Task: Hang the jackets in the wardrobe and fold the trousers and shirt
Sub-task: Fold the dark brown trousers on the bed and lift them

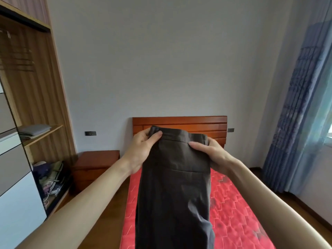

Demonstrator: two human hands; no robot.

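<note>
I have the dark trousers (175, 186) held up in front of me by the waistband, over the red mattress (233, 203) of the bed. My left hand (142, 150) grips the left end of the waistband, thumb on the near face and fingers (146, 132) curled round behind the cloth. My right hand (213, 153) pinches the right end the same way, thumb lying flat along the band and the fingers wrapped round the far edge. The trousers hang straight down from both grips, legs together, and run out of view at the bottom. Beyond them stands the wooden headboard (179, 121) against the far wall. On the left the open wardrobe (32, 90) shows folded grey cloth (34, 131) on a shelf. Blue curtains (296, 105) hang on the right.
</note>
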